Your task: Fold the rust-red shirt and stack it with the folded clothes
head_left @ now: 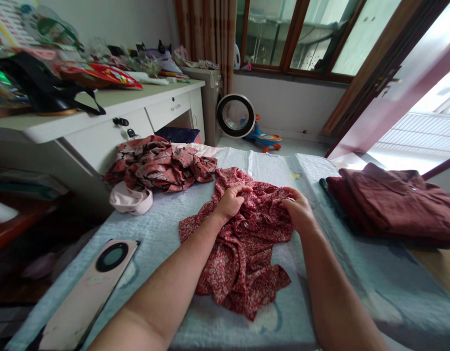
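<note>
A red floral garment [243, 253] lies crumpled on the pale blue quilted bed cover [162, 229] in front of me. My left hand [230, 202] grips a fold of its cloth near the garment's top. My right hand [300, 212] pinches the fabric a little to the right, fingers curled into it. Both forearms reach in from the bottom edge.
A heap of red patterned clothes [159, 163] and a pink cap [132, 200] lie at the back left. Folded maroon clothes [393, 204] sit at the right. A phone [97, 278] rests near left. A cluttered white desk [111, 102] stands left; a fan [235, 115] is on the floor.
</note>
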Demonstrator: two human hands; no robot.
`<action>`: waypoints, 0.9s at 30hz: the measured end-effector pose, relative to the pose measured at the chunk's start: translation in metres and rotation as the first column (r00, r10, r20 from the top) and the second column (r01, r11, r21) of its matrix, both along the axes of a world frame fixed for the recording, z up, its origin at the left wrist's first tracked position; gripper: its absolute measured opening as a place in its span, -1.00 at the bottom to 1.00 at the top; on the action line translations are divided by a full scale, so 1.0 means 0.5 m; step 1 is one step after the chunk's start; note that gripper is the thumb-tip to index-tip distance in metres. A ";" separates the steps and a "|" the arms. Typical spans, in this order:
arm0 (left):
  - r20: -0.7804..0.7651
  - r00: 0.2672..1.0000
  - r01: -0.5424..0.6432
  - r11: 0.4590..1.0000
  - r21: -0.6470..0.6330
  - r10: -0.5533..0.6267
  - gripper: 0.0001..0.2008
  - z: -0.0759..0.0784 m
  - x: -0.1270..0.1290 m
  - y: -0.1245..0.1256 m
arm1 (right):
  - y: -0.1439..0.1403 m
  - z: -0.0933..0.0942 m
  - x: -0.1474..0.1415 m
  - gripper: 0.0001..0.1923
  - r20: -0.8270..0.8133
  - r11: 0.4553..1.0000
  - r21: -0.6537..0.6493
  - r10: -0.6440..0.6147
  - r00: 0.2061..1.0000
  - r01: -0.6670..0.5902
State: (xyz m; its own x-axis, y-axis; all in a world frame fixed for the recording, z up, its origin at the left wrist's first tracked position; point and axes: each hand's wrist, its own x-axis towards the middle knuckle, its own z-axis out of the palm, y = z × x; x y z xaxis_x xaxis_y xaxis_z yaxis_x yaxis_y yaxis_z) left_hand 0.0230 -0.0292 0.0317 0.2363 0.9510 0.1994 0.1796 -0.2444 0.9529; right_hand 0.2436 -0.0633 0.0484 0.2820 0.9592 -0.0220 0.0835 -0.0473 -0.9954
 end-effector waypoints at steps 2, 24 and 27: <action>-0.019 1.000 -0.009 0.999 0.051 0.010 -0.52 0.000 0.000 0.000 | 0.004 -0.010 0.003 -0.41 0.129 1.000 -0.007 -0.008 0.992 0.009; -0.270 0.962 0.068 0.916 0.394 0.045 -0.80 0.034 -0.003 -0.016 | -0.020 0.000 -0.034 -0.81 0.908 0.888 0.210 -0.021 0.419 -0.409; -0.264 0.964 0.132 0.930 0.344 -0.039 -0.64 0.040 -0.006 -0.012 | -0.022 0.010 -0.037 -0.83 0.862 0.887 0.248 -0.019 0.507 -0.389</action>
State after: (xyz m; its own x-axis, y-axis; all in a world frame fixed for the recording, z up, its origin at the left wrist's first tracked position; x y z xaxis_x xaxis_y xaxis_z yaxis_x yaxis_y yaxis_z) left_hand 0.0200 -0.0355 0.0516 0.3996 0.8017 0.4445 0.3617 -0.5835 0.7271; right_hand 0.2250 -0.0745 0.0534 -0.2136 0.8555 0.4717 0.8263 0.4158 -0.3799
